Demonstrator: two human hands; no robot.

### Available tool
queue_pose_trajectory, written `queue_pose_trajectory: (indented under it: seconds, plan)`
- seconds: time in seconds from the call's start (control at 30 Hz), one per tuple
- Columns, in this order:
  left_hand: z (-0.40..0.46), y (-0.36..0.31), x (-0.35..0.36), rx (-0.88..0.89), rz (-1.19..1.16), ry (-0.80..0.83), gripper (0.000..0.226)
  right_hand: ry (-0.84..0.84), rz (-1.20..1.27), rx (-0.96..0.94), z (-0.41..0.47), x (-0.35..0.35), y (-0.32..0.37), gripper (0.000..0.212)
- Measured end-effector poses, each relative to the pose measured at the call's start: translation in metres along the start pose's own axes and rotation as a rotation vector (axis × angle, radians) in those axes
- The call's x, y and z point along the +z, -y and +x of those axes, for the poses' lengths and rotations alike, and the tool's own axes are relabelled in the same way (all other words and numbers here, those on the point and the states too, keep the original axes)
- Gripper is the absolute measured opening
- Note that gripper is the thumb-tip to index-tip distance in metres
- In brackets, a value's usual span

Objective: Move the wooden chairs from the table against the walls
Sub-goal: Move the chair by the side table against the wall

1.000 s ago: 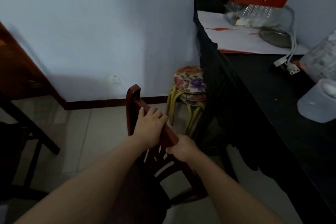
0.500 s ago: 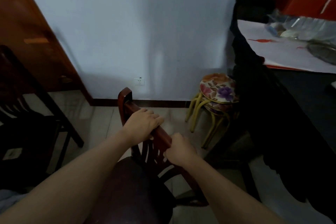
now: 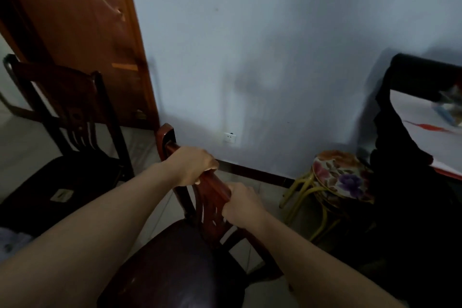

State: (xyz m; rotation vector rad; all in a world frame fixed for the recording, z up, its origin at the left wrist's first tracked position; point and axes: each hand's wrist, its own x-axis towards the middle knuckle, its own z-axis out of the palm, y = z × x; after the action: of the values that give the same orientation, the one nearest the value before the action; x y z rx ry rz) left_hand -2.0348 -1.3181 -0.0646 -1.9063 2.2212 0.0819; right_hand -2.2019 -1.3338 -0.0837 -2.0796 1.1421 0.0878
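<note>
Currently both hands grip the chair's [image 3: 175,252] top rail. Left hand [image 3: 193,165] wraps over the rail's upper end, fingers curled tight; right hand [image 3: 241,205] clamps the lower end. Rail runs diagonally, upper left to lower right. Chair back faces the wall [image 3: 262,57], seat toward the camera, beside a second chair [image 3: 67,132] at left.

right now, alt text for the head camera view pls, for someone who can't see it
Both hands grip the top rail of a wooden chair, left hand higher, right hand lower, its dark seat nearest the camera. A second chair stands at left by a wooden door; floral stools sit by the wall next to a black table.
</note>
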Motion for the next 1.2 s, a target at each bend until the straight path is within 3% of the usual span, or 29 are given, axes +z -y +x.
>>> queue_pose_trajectory:
  seconds: [0.17, 0.43, 0.67, 0.9, 1.2]
  plan:
    - [0.038, 0.008, -0.018, -0.056, 0.063, 0.003, 0.033, 0.016, -0.110, -0.046, 0.030, -0.050, -0.006, 0.029]
    - [0.131, 0.012, -0.049, -0.186, 0.085, -0.017, 0.016, 0.113, -0.205, -0.167, 0.114, -0.140, -0.045, 0.035]
    - [0.223, 0.021, -0.071, -0.226, 0.051, -0.052, 0.018, 0.157, -0.318, -0.211, 0.190, -0.226, -0.076, 0.041]
    - [0.312, 0.054, -0.085, -0.139, 0.046, -0.130, 0.017, 0.147, -0.412, -0.198, 0.266, -0.289, -0.092, 0.038]
    - [0.418, 0.092, -0.080, 0.009, 0.008, -0.159, 0.019, 0.121, -0.406, -0.017, 0.341, -0.340, -0.121, 0.035]
